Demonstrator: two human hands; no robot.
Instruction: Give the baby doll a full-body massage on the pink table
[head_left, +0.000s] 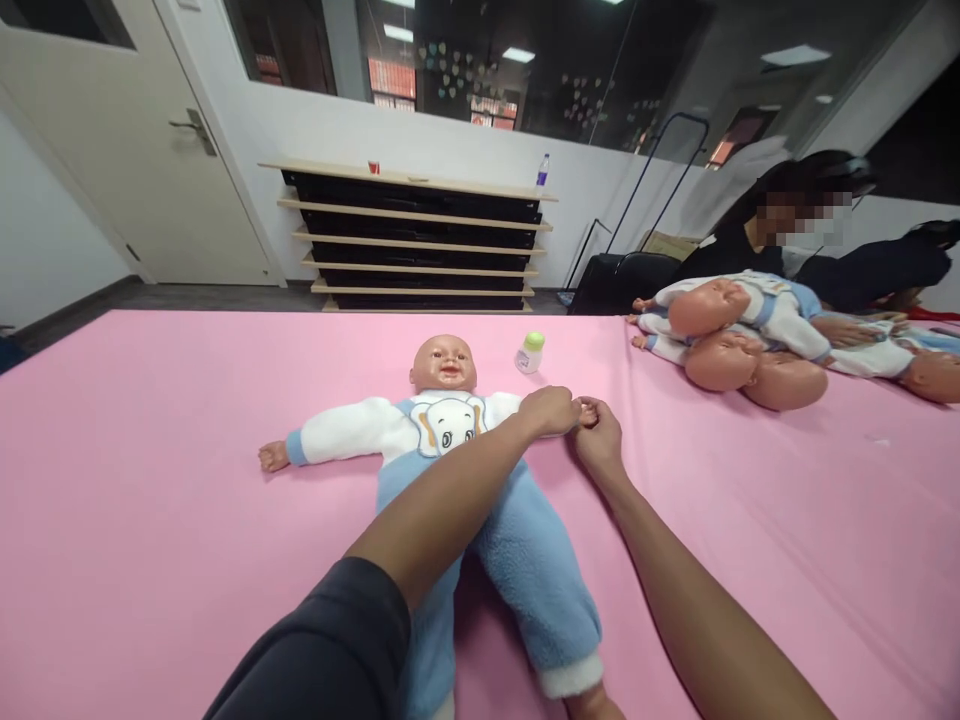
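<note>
Head view: a doll (412, 465) in a white and blue suit lies face up at the centre of the frame, arms spread, on a table with a pink cover (187, 520). The left hand (551, 411), its forearm crossing the doll's body, grasps the doll's sleeved arm right of centre; the right hand (600, 442), just beside it, grips the doll's small hand with the fingertips, though the exact finger placement is hard to make out. A small bottle (529, 355) with a green cap stands near the doll's head. At right, further dolls (709, 308) lie heaped before a seated person (731, 245) in dark clothing. Upper centre: a shelf (420, 180) bearing a red cup (374, 167) and a water bottle (542, 174); upper left: a door (142, 170).
</note>
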